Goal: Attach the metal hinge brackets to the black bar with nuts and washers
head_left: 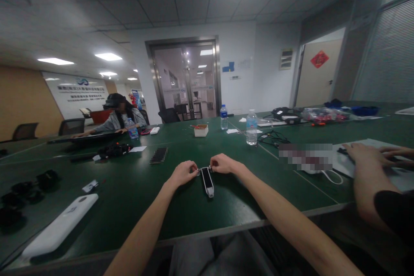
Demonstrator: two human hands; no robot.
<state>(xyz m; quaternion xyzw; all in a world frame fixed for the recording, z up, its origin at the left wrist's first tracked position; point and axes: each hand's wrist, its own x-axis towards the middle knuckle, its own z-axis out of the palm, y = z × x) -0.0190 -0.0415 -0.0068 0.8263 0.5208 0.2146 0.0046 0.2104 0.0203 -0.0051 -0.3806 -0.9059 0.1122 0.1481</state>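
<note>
A small black device with white ends (207, 181) lies on the green table (136, 189), its long axis pointing toward me. My left hand (183, 172) is closed in a pinch at the device's far left corner. My right hand (224, 164) is pinched at its far right corner. What the fingertips grip there is too small to name. Both forearms reach out over the table's near edge.
A white flat case (60, 225) lies near left, black gear (24, 187) beyond it. A black block (158, 155), a small box (201, 130) and two water bottles (251, 127) stand mid-table. Another person's hands (371, 155) work at right; a seated person (118, 114) is at far left.
</note>
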